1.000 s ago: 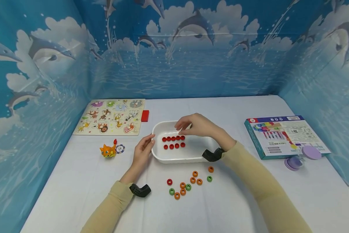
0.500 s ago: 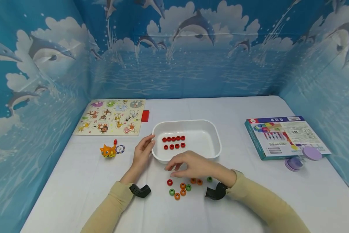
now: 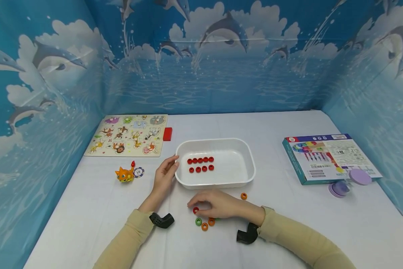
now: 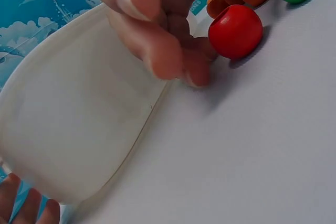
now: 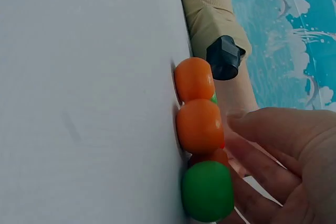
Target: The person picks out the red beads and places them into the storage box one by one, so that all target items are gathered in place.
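Observation:
My left hand (image 3: 164, 175) touches the left end of the white tray (image 3: 235, 162) with extended fingertips. Inside the tray, red beads (image 3: 200, 160) lie in two rows. On the tablecloth in front, my right hand (image 3: 218, 203) is lowered over a loose red bead (image 3: 196, 210), its fingers and thumb spread on either side. The left wrist view shows this red bead (image 4: 236, 32) beside the fingertips with a gap between them. Close to the right hand are a green bead (image 3: 198, 221) and orange beads (image 3: 204, 226); its palm hides others.
Another orange bead (image 3: 243, 196) lies behind the right forearm. To the left are an orange cat-like toy (image 3: 124, 174), a round chip (image 3: 139, 172) and an animal puzzle board (image 3: 130, 136) beside a red block (image 3: 167, 134). A toy box (image 3: 329, 158) and purple-lidded container (image 3: 340, 188) stand right.
My right hand has left the inside of the tray and come down toward the front, onto the loose red bead. The left hand and the tray have stayed put.

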